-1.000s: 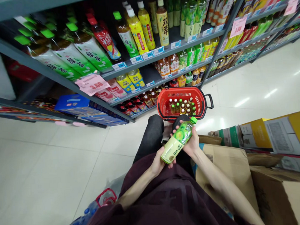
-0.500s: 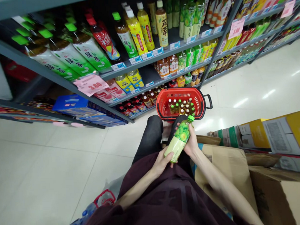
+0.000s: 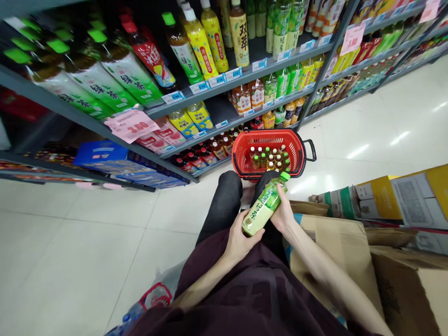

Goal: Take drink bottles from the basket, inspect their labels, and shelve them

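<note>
A green-capped tea bottle [image 3: 263, 207] with a green and pale yellow label lies tilted between my two hands above my lap. My left hand [image 3: 242, 236] grips its lower end, the thumb along the base. Around its upper part, just below the cap, closes my right hand [image 3: 283, 210], partly hidden behind the bottle. The label's large printed characters face up. Just beyond my knees a red shopping basket [image 3: 238, 155] stands on the floor, with several small capped bottles [image 3: 270, 158] upright inside it.
Drink shelves [image 3: 209, 92] run along the front, stocked with bottles and price tags. Cardboard boxes [image 3: 335, 252] and yellow cartons [image 3: 429, 198] stand close on my right. At lower left are a red-handled item [image 3: 155, 292] and pale tiled floor [image 3: 64, 254].
The bottle has been rolled in my hands, so the printed characters now show instead of the fruit picture and plain label. My left hand has shifted its grip at the base.
</note>
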The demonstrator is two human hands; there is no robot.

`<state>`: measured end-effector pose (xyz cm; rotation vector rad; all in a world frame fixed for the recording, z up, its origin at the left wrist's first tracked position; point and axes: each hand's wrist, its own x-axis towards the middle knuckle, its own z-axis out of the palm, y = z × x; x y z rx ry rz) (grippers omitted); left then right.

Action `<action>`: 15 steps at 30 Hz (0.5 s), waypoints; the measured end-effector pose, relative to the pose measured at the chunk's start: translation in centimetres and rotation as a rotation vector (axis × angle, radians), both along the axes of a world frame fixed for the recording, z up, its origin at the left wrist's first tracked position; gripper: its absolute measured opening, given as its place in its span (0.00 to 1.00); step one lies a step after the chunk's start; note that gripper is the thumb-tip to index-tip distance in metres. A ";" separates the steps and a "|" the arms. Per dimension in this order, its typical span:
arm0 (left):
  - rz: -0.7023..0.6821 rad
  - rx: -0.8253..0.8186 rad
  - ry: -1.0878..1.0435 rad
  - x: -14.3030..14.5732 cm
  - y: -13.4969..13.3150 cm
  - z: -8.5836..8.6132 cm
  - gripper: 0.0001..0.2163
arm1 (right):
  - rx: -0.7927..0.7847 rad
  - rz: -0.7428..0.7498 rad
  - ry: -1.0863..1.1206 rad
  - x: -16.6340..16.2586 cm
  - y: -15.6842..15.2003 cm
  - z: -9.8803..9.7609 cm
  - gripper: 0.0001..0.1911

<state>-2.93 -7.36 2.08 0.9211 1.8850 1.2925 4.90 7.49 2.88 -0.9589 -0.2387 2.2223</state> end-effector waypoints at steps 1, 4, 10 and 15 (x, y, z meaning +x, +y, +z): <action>0.014 0.019 0.049 0.0 0.0 0.0 0.28 | -0.008 0.008 0.005 0.0 0.0 0.0 0.14; 0.034 0.056 0.213 -0.2 0.0 -0.2 0.29 | -0.034 0.008 0.031 0.0 0.0 0.0 0.14; 0.070 0.102 0.453 -0.8 -0.5 -1.1 0.29 | -0.065 0.053 0.052 0.0 0.1 -0.1 0.14; 0.054 0.167 0.576 -1.2 -0.7 -1.8 0.27 | -0.066 0.100 0.090 0.0 0.2 -0.2 0.14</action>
